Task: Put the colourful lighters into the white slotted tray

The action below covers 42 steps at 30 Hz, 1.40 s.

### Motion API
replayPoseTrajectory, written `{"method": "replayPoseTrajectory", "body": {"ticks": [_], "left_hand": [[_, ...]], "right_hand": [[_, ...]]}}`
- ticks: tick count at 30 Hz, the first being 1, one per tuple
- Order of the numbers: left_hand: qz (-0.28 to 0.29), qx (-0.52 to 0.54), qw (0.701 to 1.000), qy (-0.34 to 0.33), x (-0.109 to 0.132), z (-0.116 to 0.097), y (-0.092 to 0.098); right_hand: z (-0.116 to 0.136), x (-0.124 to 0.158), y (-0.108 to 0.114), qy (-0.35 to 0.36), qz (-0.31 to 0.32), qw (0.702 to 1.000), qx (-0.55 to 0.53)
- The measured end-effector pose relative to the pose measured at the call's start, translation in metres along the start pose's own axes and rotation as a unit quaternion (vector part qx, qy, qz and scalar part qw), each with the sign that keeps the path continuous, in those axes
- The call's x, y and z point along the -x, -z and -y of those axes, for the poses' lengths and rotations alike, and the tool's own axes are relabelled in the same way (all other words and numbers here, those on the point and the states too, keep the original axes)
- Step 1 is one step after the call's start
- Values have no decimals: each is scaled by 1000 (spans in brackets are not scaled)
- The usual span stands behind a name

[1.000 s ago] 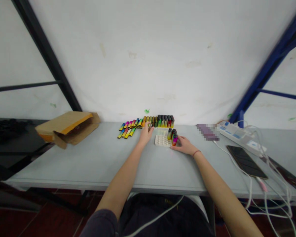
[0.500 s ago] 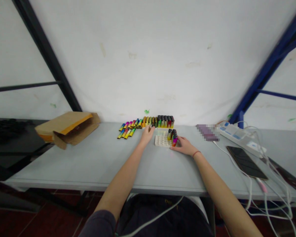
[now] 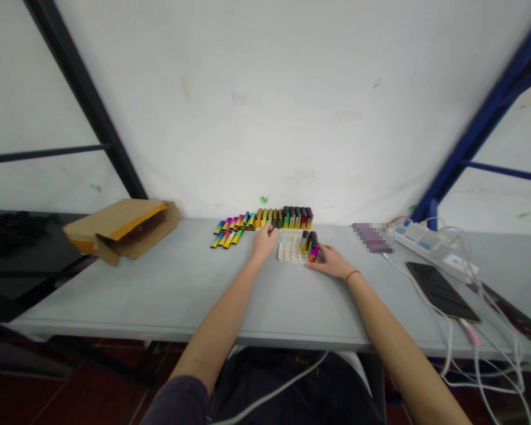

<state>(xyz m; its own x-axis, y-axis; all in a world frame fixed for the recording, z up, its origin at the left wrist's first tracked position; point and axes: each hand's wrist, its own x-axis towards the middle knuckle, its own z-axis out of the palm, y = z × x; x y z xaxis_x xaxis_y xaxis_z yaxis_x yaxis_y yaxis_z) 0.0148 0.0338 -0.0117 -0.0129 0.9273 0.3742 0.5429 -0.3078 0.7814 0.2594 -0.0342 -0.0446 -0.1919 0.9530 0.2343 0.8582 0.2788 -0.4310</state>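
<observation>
Lighters with black tops (image 3: 314,243) stand upright in the right end of a white tray (image 3: 289,254) with rows of holes. My right hand (image 3: 331,262) grips the tray's right end, thumb at its front corner and fingers beside a pink-red lighter. Just left of the tray, my left hand (image 3: 263,243) is closed on a lighter (image 3: 271,230); only a small dark end shows. Behind that hand stands a block of yellow lighters (image 3: 268,216), next to a block of black-topped lighters (image 3: 298,217). Several colourful lighters (image 3: 227,238) lie flat to the left.
An opened cardboard box (image 3: 119,227) lies at the table's left. On the right are a phone (image 3: 442,290), a blurred purple item (image 3: 371,237), a power strip (image 3: 433,248) and loose white cables. A wall (image 3: 265,118) closes off the table's back edge.
My left hand has turned slightly and shifted a little toward the tray, its fingers closer together over the dark end. The right hand and tray have stayed in place.
</observation>
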Motion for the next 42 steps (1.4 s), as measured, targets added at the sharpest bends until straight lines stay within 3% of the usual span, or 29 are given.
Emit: {"method": "replayPoseTrajectory", "body": {"ticks": [16, 23, 30, 38, 42], "left_hand": [[-14, 1, 1000, -14, 2, 4, -4], [-66, 43, 997, 7, -6, 6, -5], [-22, 59, 998, 24, -1, 9, -6], [-29, 1, 996, -85, -1, 3, -4], [69, 19, 986, -152, 3, -8, -1]], "right_hand": [[1, 0, 0, 2, -2, 1000, -4], [2, 1, 1, 1, 7, 1000, -2], [5, 1, 2, -6, 2, 1000, -1], [4, 1, 2, -3, 3, 1000, -5], [2, 1, 0, 0, -4, 1000, -11]]}}
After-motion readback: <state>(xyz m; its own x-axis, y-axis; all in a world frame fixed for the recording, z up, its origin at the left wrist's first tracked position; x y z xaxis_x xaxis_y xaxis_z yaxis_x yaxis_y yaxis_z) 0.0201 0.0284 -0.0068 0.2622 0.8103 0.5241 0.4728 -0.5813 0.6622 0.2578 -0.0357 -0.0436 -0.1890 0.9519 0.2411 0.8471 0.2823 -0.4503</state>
